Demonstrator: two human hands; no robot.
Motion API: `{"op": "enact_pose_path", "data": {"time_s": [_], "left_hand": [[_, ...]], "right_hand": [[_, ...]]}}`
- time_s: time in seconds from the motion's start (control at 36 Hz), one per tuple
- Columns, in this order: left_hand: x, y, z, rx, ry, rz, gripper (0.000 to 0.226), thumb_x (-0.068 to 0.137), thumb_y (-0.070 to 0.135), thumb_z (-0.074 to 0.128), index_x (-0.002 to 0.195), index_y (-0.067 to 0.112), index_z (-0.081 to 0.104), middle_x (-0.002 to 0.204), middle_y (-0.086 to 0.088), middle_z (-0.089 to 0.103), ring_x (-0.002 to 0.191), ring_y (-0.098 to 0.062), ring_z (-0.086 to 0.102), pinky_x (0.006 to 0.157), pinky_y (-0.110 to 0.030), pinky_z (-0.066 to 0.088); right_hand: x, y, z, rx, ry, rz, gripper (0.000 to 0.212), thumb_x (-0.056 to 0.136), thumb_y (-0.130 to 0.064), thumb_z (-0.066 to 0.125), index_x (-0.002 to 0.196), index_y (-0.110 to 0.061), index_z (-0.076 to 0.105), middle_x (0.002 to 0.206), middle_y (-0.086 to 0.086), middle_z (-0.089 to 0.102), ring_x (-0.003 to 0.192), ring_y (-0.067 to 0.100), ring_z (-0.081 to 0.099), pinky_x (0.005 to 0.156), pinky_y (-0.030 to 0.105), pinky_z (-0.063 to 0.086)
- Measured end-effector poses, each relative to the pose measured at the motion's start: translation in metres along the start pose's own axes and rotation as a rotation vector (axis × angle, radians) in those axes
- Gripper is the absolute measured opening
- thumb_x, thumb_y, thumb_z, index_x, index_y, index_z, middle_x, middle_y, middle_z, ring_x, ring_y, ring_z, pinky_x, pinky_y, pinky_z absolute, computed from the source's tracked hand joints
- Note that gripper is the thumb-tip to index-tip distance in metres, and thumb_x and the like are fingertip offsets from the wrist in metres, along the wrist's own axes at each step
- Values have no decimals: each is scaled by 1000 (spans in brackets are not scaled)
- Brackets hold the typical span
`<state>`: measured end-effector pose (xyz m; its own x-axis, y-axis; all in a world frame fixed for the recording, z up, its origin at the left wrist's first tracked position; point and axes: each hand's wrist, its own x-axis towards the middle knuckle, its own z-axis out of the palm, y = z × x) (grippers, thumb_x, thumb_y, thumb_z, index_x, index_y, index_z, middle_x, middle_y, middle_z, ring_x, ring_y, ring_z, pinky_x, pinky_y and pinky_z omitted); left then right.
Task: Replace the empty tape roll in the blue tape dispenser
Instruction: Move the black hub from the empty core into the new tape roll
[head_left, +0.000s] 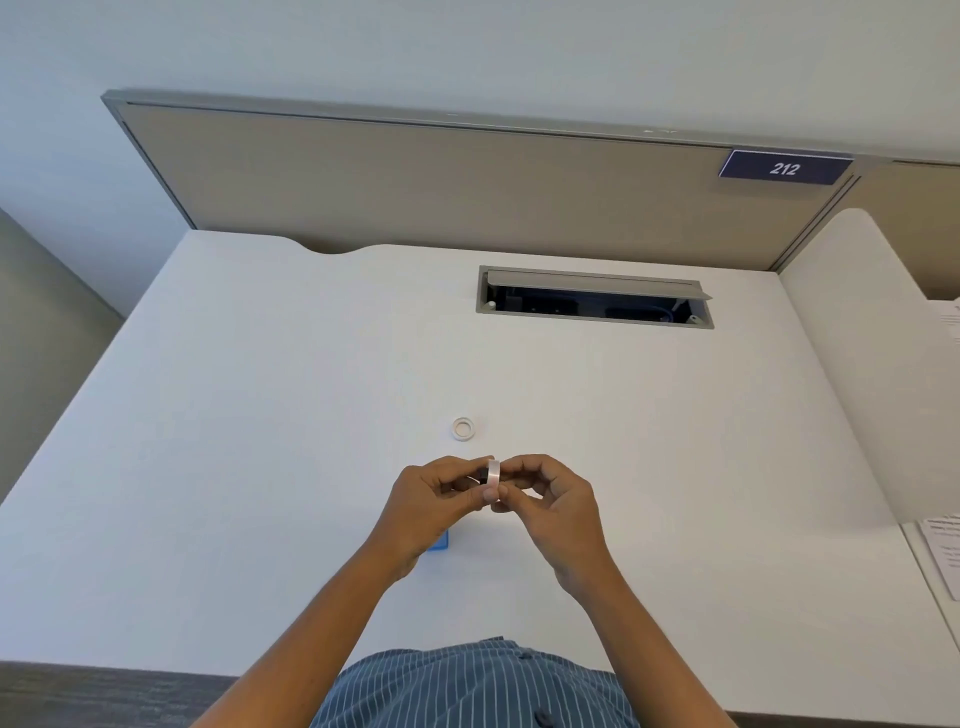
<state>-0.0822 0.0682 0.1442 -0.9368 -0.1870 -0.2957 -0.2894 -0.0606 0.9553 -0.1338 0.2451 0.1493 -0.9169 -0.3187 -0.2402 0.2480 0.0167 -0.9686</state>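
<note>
Both hands meet above the white desk (260, 415) and pinch a clear tape roll (492, 472) held on edge between them. My left hand (431, 506) grips it from the left, my right hand (550, 501) from the right. A small white ring, an empty tape core (463, 428), lies flat on the desk just beyond my hands. Only a corner of the blue tape dispenser (440, 543) shows on the desk; my left hand hides the remainder.
An open cable tray (595, 299) with a raised grey lid is sunk into the desk at the back. A beige partition (467, 197) with a "212" sign (784, 167) stands behind. Papers (943, 551) lie at the right edge.
</note>
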Motion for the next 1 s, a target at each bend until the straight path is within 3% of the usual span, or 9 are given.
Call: {"op": "enact_pose_path", "data": {"time_s": [0.47, 0.64, 0.78, 0.89, 1.0], "left_hand": [[-13, -5, -4, -29, 41, 23, 35, 88, 17, 84, 123, 24, 81, 112, 3, 83, 107, -18, 78, 94, -26, 62], [-14, -5, -4, -9, 50, 21, 36, 89, 20, 84, 125, 25, 80, 113, 4, 83, 108, -18, 79, 97, -30, 62], [-25, -10, -17, -51, 103, 17, 32, 89, 18, 84, 116, 34, 80, 111, 3, 83, 105, -17, 79, 90, -24, 63], [-26, -9, -19, -86, 116, 13, 33, 88, 14, 84, 115, 32, 81, 111, 0, 83, 104, -16, 79, 88, -21, 61], [-28, -14, -29, -82, 145, 4, 35, 88, 16, 85, 121, 28, 80, 112, 1, 83, 106, -18, 79, 89, -23, 63]], "right_hand": [[-6, 6, 15, 14, -27, -18, 22, 93, 3, 81, 110, -7, 72, 109, 20, 75, 106, 36, 72, 83, 32, 67], [-6, 5, 17, 14, -31, -24, 21, 95, 7, 77, 110, -7, 72, 108, 17, 75, 105, 32, 72, 82, 29, 67], [-8, 12, 34, -7, -64, -31, 22, 96, 10, 74, 111, -6, 70, 108, 20, 74, 104, 31, 72, 83, 30, 67], [-7, 15, 37, -6, -71, -34, 23, 96, 8, 75, 111, -9, 72, 107, 16, 75, 101, 21, 73, 84, 31, 67], [-5, 16, 44, -6, -93, -13, 22, 98, 5, 74, 113, -11, 74, 105, 11, 78, 103, 24, 77, 83, 30, 67]]}}
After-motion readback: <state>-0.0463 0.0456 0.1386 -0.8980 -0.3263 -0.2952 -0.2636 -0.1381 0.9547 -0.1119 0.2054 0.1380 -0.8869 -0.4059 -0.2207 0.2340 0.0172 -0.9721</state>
